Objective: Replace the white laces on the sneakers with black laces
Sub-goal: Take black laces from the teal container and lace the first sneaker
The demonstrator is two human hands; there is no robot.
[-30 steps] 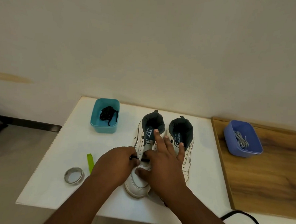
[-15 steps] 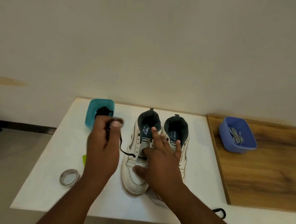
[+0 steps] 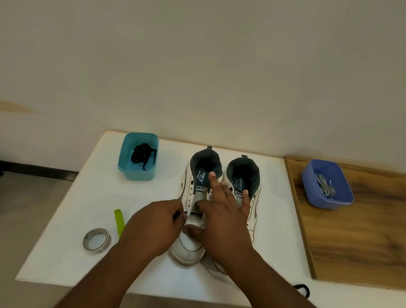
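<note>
Rightward, wooden board [image 3: 359, 237] (table [image 3: 70, 252] edge)

Two bare forearms enter from the lower edge of the head view, each ending in a bare hand. Left hand [image 3: 153, 225]: no ring, watch, strap or glove seen on the exposed back of the hand or at the wrist. Right hand [image 3: 226, 220]: likewise free of rings, bands and gloves; fingernails are short and pale at the tips. No sleeve or cuff shows on either forearm up to the frame edge. No marks, tape or dressings are visible on either limb. The remainder of the person lies outside the view.
</note>
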